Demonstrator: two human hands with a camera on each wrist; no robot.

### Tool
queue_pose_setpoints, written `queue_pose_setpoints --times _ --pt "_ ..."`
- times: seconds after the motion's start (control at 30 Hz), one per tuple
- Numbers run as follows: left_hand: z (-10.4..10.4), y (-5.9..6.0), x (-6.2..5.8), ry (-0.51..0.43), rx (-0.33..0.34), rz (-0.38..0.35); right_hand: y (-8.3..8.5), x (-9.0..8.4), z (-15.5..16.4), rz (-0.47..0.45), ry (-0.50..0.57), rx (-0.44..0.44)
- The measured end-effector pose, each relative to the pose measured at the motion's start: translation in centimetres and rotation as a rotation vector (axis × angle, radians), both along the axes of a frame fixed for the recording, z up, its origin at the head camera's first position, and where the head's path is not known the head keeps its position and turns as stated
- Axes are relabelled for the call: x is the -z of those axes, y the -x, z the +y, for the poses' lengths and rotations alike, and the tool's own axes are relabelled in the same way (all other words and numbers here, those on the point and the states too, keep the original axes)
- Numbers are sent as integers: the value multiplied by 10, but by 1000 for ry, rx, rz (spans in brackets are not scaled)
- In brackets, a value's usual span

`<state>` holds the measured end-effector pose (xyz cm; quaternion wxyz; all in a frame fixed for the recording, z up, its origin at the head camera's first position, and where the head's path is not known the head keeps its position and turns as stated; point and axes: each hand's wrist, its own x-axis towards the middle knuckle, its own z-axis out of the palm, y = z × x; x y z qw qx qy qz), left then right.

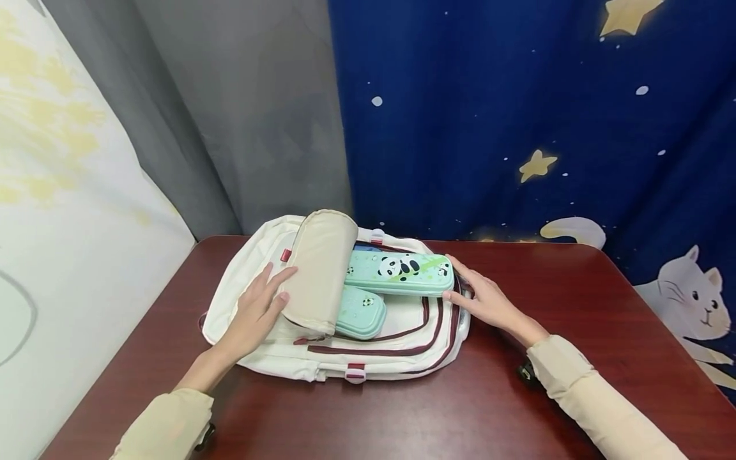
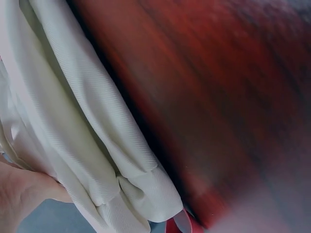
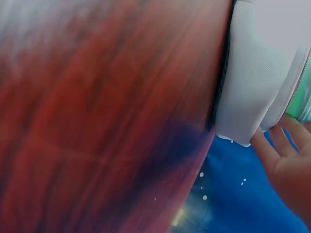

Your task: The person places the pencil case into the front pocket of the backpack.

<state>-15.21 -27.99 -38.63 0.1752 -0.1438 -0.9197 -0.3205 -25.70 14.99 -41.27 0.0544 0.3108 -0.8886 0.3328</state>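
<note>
A white backpack with dark red zips lies flat on the table. Its beige pocket flap is raised across the middle, and my left hand rests on the flap's left side with fingers spread. Two mint-green pencil cases stick out from under the flap on its right. The upper one, a panda pencil case, has its right end held between the thumb and fingers of my right hand. The lower pencil case lies partly beneath it. The flap hides the left ends of both cases.
The dark red-brown table extends on both sides of the backpack. A bit of something blue shows behind the panda case. Grey and navy star-patterned curtains hang behind the table, with a pale wall covering at left.
</note>
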Motion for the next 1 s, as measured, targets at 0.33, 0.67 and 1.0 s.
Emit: queue_pose_setpoints --times 0.33,0.67,1.0 --pt "1 0 5 -7 -5 30 3 0 -5 143 -172 34" --pt "1 -1 6 -12 -6 36 6 -1 -17 215 -249 98" --pt "4 0 7 26 4 26 -1 -3 -29 191 -277 145"
